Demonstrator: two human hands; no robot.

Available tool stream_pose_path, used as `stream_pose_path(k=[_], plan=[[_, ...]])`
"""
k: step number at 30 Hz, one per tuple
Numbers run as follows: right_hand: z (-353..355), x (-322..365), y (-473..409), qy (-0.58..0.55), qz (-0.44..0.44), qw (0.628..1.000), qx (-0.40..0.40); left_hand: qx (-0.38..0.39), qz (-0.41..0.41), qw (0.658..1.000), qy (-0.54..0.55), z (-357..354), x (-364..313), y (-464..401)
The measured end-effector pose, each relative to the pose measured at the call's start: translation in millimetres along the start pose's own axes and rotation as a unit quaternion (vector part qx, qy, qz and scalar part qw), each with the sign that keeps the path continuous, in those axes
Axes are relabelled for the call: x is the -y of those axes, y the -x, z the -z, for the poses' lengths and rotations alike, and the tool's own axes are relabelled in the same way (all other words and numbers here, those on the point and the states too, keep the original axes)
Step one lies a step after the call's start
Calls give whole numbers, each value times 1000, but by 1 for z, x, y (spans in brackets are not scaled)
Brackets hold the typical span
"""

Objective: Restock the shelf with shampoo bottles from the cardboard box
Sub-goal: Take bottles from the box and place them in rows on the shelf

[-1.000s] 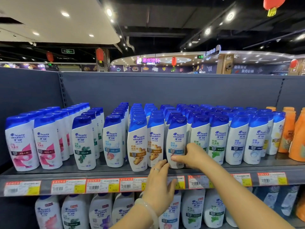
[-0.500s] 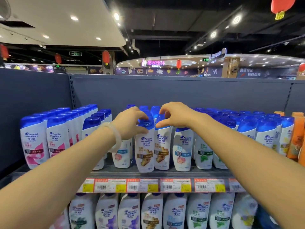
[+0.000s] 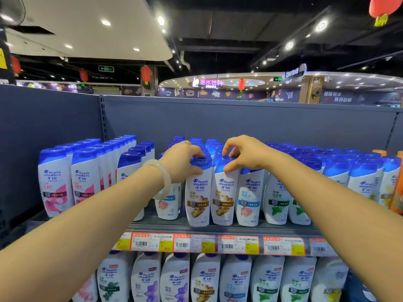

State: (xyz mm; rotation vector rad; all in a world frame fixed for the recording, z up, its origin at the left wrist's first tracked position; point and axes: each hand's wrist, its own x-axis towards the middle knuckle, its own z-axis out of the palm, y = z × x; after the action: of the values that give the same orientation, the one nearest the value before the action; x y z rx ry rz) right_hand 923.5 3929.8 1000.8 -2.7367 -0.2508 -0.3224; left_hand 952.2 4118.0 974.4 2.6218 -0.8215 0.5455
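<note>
Rows of white shampoo bottles with blue caps fill the upper shelf (image 3: pixel 218 229). My left hand (image 3: pixel 185 162) grips the blue cap of the left ginger-label bottle (image 3: pixel 198 197) in the front row. My right hand (image 3: pixel 244 154) pinches the cap of the neighbouring ginger-label bottle (image 3: pixel 223 198), thumb at the front and fingers over the top. Both bottles stand upright at the shelf's front edge, side by side. The cardboard box is out of view.
Pink-label bottles (image 3: pixel 55 188) stand at the left, green-label bottles (image 3: pixel 277 199) and orange bottles (image 3: pixel 397 192) at the right. Price tags (image 3: pixel 196 244) line the shelf edge. A lower shelf holds larger bottles (image 3: pixel 205 277). A grey back panel (image 3: pixel 239 120) rises behind.
Both hands rose from the shelf's front edge to the caps of the two ginger-label bottles and now hold them. The view moved closer and slightly left.
</note>
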Motion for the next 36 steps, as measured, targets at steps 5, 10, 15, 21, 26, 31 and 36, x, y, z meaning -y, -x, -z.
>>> stream_pose_path(k=[5, 10, 15, 21, 26, 31, 36], plan=[[-3, 1, -1, 10, 1, 1000, 5, 9, 1, 1000, -14, 5, 2, 5], [2, 14, 1, 24, 34, 996, -74, -6, 34, 992, -125, 33, 40, 11], [-12, 51, -6, 27, 87, 994, -57, 82, 16, 970, -230, 35, 59, 9], [-32, 59, -15, 86, 83, 993, -21, 76, 29, 982, -171, 37, 62, -2], [-35, 57, -19, 86, 86, 992, -38, 88, 42, 986, -138, 44, 63, -3], [-36, 55, -21, 80, 90, 991, -50, 110, 36, 985, -129, 51, 67, -1], [-37, 56, -22, 69, 84, 992, -55, 116, 28, 986, -113, 50, 65, -1]])
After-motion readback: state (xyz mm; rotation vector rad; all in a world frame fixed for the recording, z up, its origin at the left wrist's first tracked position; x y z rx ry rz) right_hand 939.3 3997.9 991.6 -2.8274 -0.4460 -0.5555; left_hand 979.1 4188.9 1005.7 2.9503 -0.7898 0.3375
